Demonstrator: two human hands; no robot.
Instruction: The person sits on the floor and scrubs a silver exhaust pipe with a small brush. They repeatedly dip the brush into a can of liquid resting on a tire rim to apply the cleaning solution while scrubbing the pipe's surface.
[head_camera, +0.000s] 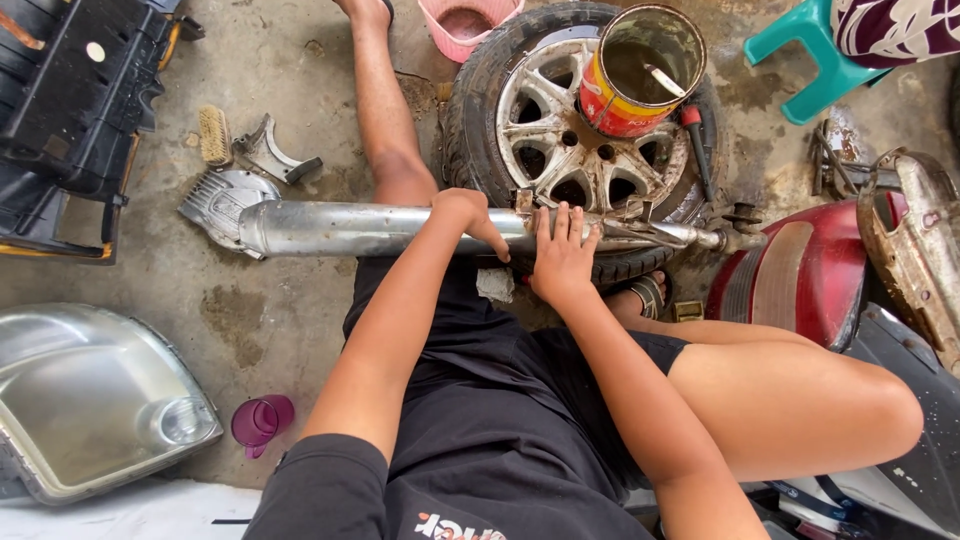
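A long silver exhaust pipe (350, 228) lies across my lap, level, its finned end cap to the left. My left hand (470, 214) is curled over the pipe near its middle. My right hand (562, 252) rests flat on the pipe's narrow right part, fingers spread and pointing away from me. Behind the pipe lies a car wheel (545, 135) with a dirty alloy rim, flat on the concrete.
A red and yellow tin can (640, 70) with a brush stands on the wheel, a red-handled screwdriver (698, 145) beside it. A hand brush (213, 134), metal bracket (270, 152), purple cup (260, 420), silver panel (90, 400), pink basket (468, 22), teal stool (815, 60) and red scooter body (800, 275) surround me.
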